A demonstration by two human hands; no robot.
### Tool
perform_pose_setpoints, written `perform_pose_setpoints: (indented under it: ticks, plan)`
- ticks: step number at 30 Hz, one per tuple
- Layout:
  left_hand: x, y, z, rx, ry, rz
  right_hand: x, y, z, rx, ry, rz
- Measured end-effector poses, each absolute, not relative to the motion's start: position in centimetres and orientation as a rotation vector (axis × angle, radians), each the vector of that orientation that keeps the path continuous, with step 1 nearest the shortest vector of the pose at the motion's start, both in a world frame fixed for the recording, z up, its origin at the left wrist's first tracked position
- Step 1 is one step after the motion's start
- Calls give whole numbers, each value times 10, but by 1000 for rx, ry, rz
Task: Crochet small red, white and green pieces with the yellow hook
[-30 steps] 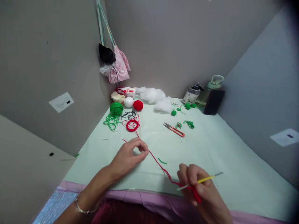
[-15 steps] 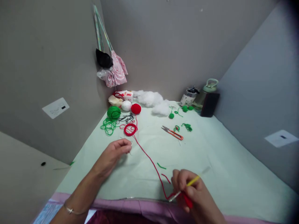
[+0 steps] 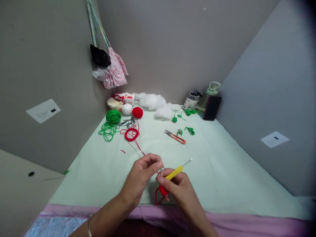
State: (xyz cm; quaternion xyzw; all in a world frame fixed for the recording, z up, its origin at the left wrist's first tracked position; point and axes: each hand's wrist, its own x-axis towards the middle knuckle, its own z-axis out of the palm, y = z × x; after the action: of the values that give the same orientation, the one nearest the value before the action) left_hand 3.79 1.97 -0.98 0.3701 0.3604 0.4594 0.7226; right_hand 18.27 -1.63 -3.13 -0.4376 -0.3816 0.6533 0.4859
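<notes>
My right hand (image 3: pixel 181 187) is closed around a yellow-handled crochet hook (image 3: pixel 175 172), its metal tip pointing up and right, away from the work. A small red crocheted piece (image 3: pixel 163 191) is held in the same hand, below the handle. Red yarn hangs in a loop under the fingers. Close against it, my left hand (image 3: pixel 143 174) pinches something small and pale at the fingertips, too small to name. From the red yarn ball (image 3: pixel 137 112) a strand runs past a red ring (image 3: pixel 131 134) and goes behind my left hand.
Orange-handled thread snips (image 3: pixel 175 137) lie mid-table. Green yarn (image 3: pixel 113 116), white stuffing (image 3: pixel 154 102) and small green pieces (image 3: pixel 189 131) sit farther back. A phone (image 3: pixel 212 108) leans by a bottle (image 3: pixel 213 88) at back right. Grey walls enclose the table.
My left hand has moved right to meet my right hand, which has come up and left with the hook and red piece. The hook has turned in the hand. The view has shifted slightly.
</notes>
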Motion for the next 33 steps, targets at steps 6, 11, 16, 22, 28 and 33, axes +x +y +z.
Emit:
perform_pose_setpoints:
  ticks: [6, 11, 16, 22, 28, 33]
  plan:
    - [22, 31, 16, 627, 667, 1077, 209, -44, -33, -1050, -873, 1677]
    - [-23, 56, 66, 772, 659, 1468, 238, -60, -42, -1011, -823, 1649]
    - [-47, 84, 79, 760, 768, 1611, 254, -58, -58, -967, -815, 1677]
    - [-78, 93, 77, 777, 863, 1718, 255, -56, -56, -813, -814, 1694]
    - [-104, 90, 73, 887, 869, 1866, 254, -57, -48, -806, -747, 1601]
    - [-104, 103, 47, 1728, 1536, 1205, 246, -48, -40, -995, -684, 1647]
